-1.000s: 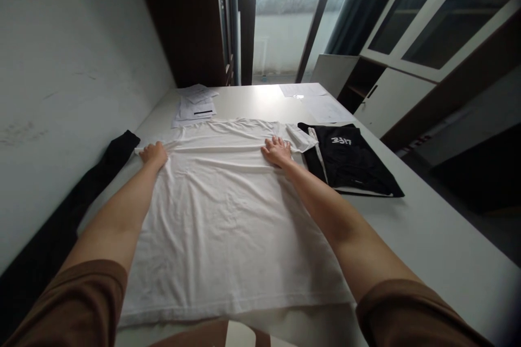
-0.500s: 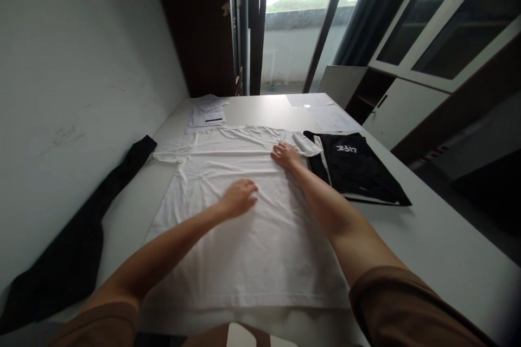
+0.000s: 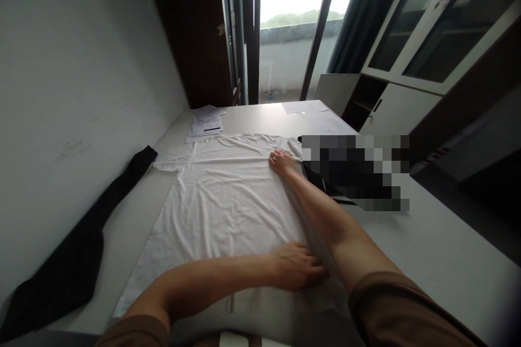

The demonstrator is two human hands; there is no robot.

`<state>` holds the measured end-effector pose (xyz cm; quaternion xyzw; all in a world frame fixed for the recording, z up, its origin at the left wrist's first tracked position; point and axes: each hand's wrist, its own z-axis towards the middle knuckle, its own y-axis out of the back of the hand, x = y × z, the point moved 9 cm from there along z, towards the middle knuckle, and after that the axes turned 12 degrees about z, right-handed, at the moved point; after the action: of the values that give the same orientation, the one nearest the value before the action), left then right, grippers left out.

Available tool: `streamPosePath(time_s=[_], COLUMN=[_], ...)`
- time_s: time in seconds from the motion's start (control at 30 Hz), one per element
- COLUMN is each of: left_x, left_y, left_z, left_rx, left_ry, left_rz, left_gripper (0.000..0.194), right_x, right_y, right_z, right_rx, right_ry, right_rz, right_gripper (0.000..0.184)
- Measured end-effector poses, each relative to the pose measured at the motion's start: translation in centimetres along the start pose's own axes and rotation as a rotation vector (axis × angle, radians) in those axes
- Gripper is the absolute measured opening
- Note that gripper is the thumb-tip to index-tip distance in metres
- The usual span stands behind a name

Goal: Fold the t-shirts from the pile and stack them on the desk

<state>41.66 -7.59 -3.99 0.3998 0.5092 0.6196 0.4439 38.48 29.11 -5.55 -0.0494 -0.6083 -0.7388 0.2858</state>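
Note:
A white short-sleeved T-shirt (image 3: 228, 200) lies spread on the white table, its collar end away from me and creases running across the body. My right hand (image 3: 282, 162) is at the shirt's right shoulder, fingers bent and closed on the cloth. Reaching across the lower part, my left hand (image 3: 299, 266) has its fingers curled round the fabric near the right side edge; the fingertips are partly hidden. The shirt's near hem is partly covered by my left forearm.
Black trousers or a similar long dark garment (image 3: 85, 244) lie along the left wall. Right of the shirt is a folded black garment (image 3: 315, 178), mostly pixelated. Papers (image 3: 205, 121) lie at the table's far left, more sheets (image 3: 305, 107) at the far right. White cabinets (image 3: 407, 111) stand beyond.
My left hand has moved from the shirt's middle, rightward and toward me, to its lower right side. My right hand stays near the shoulder, its fingers now more gathered. The view has shifted slightly.

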Motion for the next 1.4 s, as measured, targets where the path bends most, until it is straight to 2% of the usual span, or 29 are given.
streamPosePath(time_s=[0.2, 0.33, 0.4, 0.47, 0.57, 0.63, 0.73, 0.8, 0.87, 0.97, 1.07, 1.13, 1.27, 1.4], left_x=[0.1, 1.5, 3.0, 5.0, 8.0, 10.1, 13.2, 14.6, 15.4, 15.5, 14.2, 13.5, 13.1, 13.1], left_y=[0.6, 2.0, 2.9, 4.0, 6.1, 7.7, 9.1, 8.4, 6.7, 4.6, 3.4, 3.2, 2.9, 2.8], left_z=[-0.8, -2.3, -3.5, -4.9, -6.5, -7.2, -8.9, -10.5, -12.3, -14.0, -14.0, -13.7, -13.5, -13.6], left_rx=[0.091, 0.070, 0.032, -0.015, -0.061, -0.100, -0.189, -0.177, -0.109, -0.023, 0.016, -0.005, -0.062, -0.071], left_ry=[0.182, 0.262, 0.309, 0.379, 0.441, 0.482, 0.607, 0.686, 0.747, 0.751, 0.663, 0.657, 0.719, 0.710], left_rz=[-0.134, -0.227, -0.246, -0.318, -0.549, -0.657, -0.604, -0.517, -0.437, -0.324, -0.257, -0.219, -0.174, -0.178], left_gripper=[0.018, 0.014, 0.016, 0.017, 0.021, 0.026, 0.026, 0.022, 0.019, 0.026, 0.039, 0.044, 0.037, 0.035], right_x=[-0.4, -0.3, -0.7, -1.9, -4.3, -5.8, -7.0, -7.2, -7.4, -8.1, -8.4, -8.5, -8.7, -8.8], right_y=[0.7, 1.0, 1.9, 4.0, 7.3, 8.0, 8.2, 8.4, 8.5, 8.4, 8.4, 8.4, 8.2, 8.0], right_z=[-0.3, -0.7, -1.0, -1.4, -2.7, -3.2, -3.6, -3.7, -3.7, -3.7, -3.8, -3.8, -3.7, -3.6], right_rx=[-0.035, -0.049, -0.106, -0.291, -0.589, -0.627, -0.616, -0.607, -0.576, -0.518, -0.503, -0.504, -0.482, -0.497], right_ry=[-0.018, 0.018, 0.030, -0.021, -0.171, -0.269, -0.359, -0.371, -0.389, -0.440, -0.458, -0.457, -0.453, -0.437], right_rz=[0.119, 0.190, 0.188, 0.133, 0.021, -0.002, 0.000, -0.009, -0.022, -0.030, -0.032, -0.023, 0.012, 0.022], right_gripper=[0.027, 0.023, 0.021, 0.023, 0.030, 0.040, 0.052, 0.049, 0.045, 0.044, 0.041, 0.038, 0.033, 0.028])
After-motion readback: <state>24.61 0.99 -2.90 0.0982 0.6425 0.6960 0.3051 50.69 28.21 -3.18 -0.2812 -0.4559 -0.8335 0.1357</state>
